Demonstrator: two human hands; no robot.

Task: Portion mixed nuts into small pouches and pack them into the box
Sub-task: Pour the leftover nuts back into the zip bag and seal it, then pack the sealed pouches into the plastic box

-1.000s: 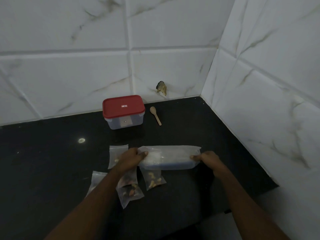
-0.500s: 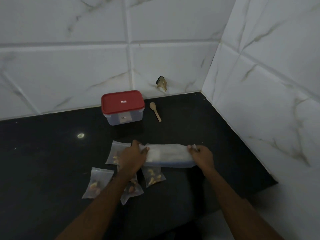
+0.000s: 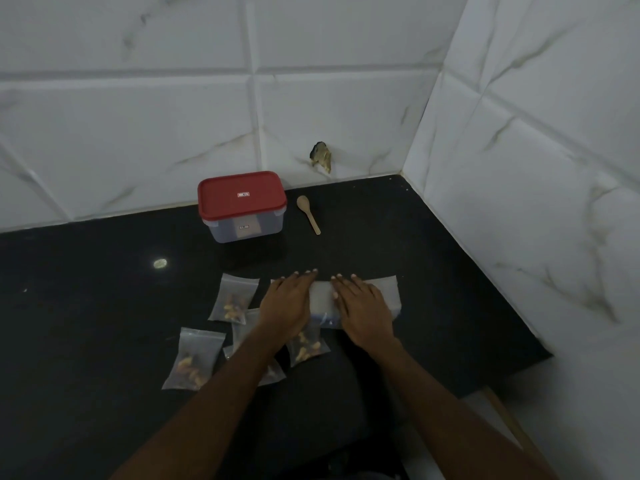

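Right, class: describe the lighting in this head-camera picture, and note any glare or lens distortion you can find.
Head view: dim, bluish light overall; one small bright glare spot on the glossy black countertop; tile lines on the white marble-patterned wall bow slightly, suggesting wide-angle distortion.

- We are holding our left hand flat, palm down, with the fingers straight, close together and pointing to the far side.
- We are holding our right hand the same way just to its right, with a narrow gap between the two.
- We are stretching our bare left forearm and right forearm in from the near edge, angling them toward each other.
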